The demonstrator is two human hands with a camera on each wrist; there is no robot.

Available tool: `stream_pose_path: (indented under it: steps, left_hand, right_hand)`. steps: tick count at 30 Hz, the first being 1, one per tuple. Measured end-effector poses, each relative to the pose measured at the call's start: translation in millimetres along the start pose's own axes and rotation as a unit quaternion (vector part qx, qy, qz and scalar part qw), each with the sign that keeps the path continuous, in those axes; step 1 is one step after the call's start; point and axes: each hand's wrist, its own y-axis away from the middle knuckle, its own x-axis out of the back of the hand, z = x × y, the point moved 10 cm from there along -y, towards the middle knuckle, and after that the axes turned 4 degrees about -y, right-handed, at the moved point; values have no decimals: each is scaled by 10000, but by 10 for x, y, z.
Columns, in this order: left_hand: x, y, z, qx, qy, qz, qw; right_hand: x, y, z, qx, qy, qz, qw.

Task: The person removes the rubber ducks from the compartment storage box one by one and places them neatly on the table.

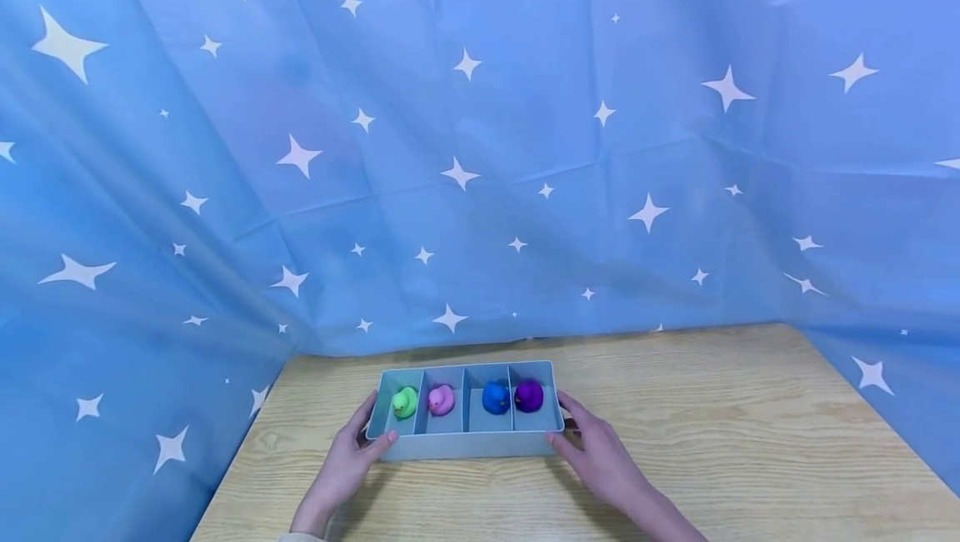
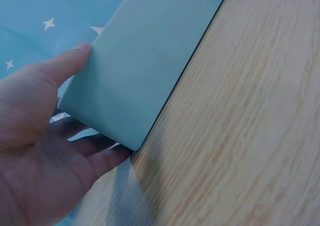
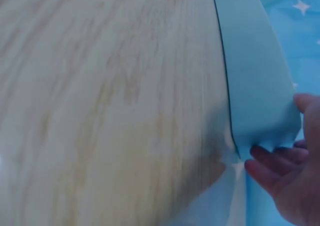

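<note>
A pale blue divided box rests on the wooden table, its long side toward me. From left to right its compartments hold a green rubber duck, a pink rubber duck, a blue rubber duck and a purple rubber duck. My left hand grips the box's left end, thumb at the front corner and fingers along the end wall. At the opposite end my right hand holds on the same way. Both wrist views show the box's plain front wall; the ducks are hidden there.
The light wooden table extends to both sides and in front of the box. Behind it and along the sides hangs a blue cloth with white stars, meeting the table's back edge close behind the box.
</note>
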Motion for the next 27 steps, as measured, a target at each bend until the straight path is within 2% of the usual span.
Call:
stream_pose_path:
  steps: [5, 16, 19, 27]
  left_hand:
    - [-16, 15, -9, 21, -2, -9, 10000]
    - [16, 36, -38, 14, -13, 20, 10000]
    - [11, 38, -39, 31, -6, -23, 10000]
    - [10, 3, -16, 97, -160, -128, 9997]
  right_hand:
    - [48, -21, -46, 152, -9, 50, 9999]
    - [186, -209, -323, 888, 96, 481, 9948]
    - [158, -300, -372, 946, 230, 353, 9946]
    - [20, -618, -414, 929, 863, -351, 9913]
